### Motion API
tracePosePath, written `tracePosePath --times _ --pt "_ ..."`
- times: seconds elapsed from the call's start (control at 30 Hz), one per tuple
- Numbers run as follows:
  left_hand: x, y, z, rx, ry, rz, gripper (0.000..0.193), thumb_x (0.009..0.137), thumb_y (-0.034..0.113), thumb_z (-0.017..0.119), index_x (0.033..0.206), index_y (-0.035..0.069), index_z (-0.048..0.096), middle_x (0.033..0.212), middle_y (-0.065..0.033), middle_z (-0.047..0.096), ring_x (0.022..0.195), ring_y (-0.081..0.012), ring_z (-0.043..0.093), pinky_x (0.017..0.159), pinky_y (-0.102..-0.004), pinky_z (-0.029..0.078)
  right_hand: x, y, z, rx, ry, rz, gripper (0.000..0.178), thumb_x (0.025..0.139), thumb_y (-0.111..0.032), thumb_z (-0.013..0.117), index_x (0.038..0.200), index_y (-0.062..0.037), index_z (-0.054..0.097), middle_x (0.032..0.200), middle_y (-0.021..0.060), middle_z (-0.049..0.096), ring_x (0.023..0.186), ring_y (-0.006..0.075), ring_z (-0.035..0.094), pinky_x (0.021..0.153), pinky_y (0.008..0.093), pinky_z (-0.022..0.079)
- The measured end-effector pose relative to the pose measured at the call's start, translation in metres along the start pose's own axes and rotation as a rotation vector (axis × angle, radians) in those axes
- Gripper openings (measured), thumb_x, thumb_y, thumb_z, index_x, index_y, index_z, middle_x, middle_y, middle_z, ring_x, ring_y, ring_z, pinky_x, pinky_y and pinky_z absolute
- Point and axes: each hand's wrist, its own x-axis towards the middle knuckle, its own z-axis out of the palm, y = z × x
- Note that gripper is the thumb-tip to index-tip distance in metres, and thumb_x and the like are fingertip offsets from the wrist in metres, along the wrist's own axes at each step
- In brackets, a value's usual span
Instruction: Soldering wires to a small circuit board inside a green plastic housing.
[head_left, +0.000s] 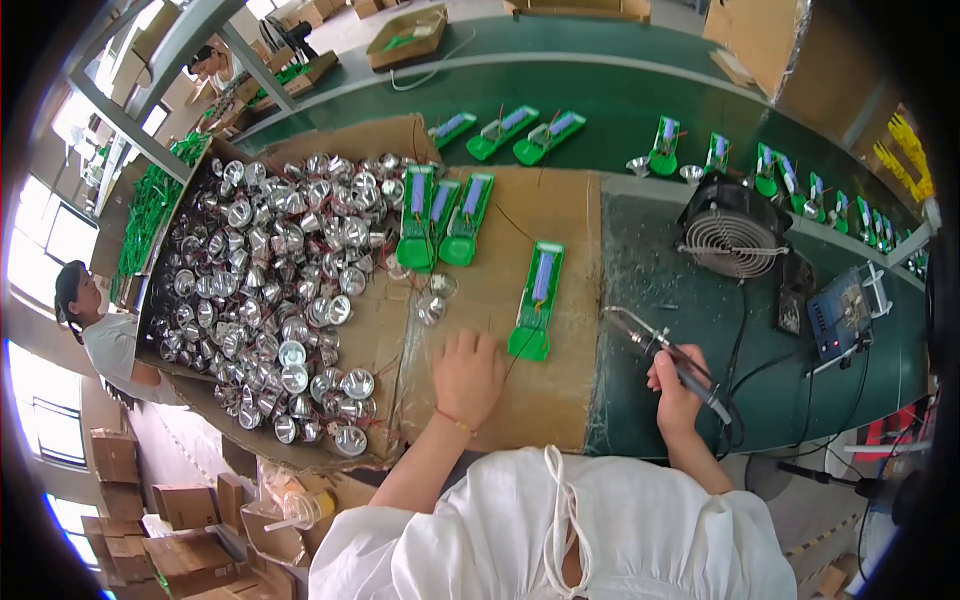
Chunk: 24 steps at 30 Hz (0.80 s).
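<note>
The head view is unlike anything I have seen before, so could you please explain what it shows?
There is no robot here: a person works bare-handed. This single picture comes from a wide fisheye camera on their head, looking down, so straight edges bend near the rim.

The right hand holds a pen-like tool with a thin metal tip, resembling a soldering iron. The left hand is over the cardboard sheet, near a silver cup; whether it holds anything is unclear.

Between the hands, slightly farther away, lies a green part carrying a blue cylinder. Three similar parts lie beyond the left hand. At left is a heap of silver cups; at right stands a round-grilled fan.
</note>
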Motion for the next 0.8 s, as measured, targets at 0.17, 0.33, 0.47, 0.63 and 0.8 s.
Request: tracePosePath --times 0.17,0.33,0.47,0.63,0.8 --pt "-0.001 -0.017 -0.009 -0.095 -0.076 0.012 0.005 0.079 0.009 0.055 0.083 0.007 0.056 0.079 -0.0108 0.055 0.076 -0.0277 0.054 0.065 -0.0403 0.042 -0.003 -0.002 -0.001 -0.022 0.012 0.015 0.014 0.082 -0.010 0.061 0.086 0.0010 0.053 0.064 0.0069 0.056 0.051 0.0084 0.049 0.048 0.0203 0.041" --pt "0.017 -0.016 -0.034 -0.617 -0.110 -0.217 0.024 0.081 0.004 0.056 0.105 0.000 0.059 0.083 -0.0153 0.059 0.076 -0.0325 0.057 0.066 -0.0375 0.045 -0.007 -0.009 0.004 -0.023 -0.032 -0.008 0.016 0.082 -0.011 0.060 0.088 0.0020 0.052 0.064 0.0077 0.056 0.052 0.0090 0.050 0.048 0.0207 0.042" --pt "0.019 -0.005 -0.031 -0.717 -0.149 -0.231 0.015 0.081 0.008 0.058 0.093 0.002 0.064 0.081 -0.0149 0.059 0.072 -0.0311 0.057 0.063 -0.0370 0.045 -0.013 -0.020 0.017 -0.044 -0.167 -0.042 0.017 0.081 -0.010 0.062 0.087 0.0019 0.052 0.066 0.0077 0.057 0.054 0.0096 0.054 0.050 0.0218 0.045" --pt "0.017 -0.011 -0.022 -0.548 -0.233 -0.266 0.014 0.081 0.015 0.060 0.086 0.004 0.066 0.079 -0.0127 0.060 0.070 -0.0304 0.058 0.061 -0.0369 0.045 -0.015 -0.013 0.023 -0.105 -0.270 -0.043 0.017 0.080 -0.009 0.064 0.087 0.0014 0.053 0.070 0.0072 0.060 0.057 0.0090 0.056 0.053 0.0216 0.045" --pt "0.027 -0.018 -0.022 -0.485 -0.321 -0.155 0.017 0.080 0.021 0.062 0.081 0.004 0.065 0.071 -0.0118 0.062 0.065 -0.0296 0.060 0.059 -0.0364 0.047 -0.010 -0.013 0.026 -0.111 -0.271 -0.035 0.016 0.082 -0.008 0.061 0.090 0.0015 0.051 0.068 0.0073 0.057 0.055 0.0099 0.054 0.051 0.0215 0.045"
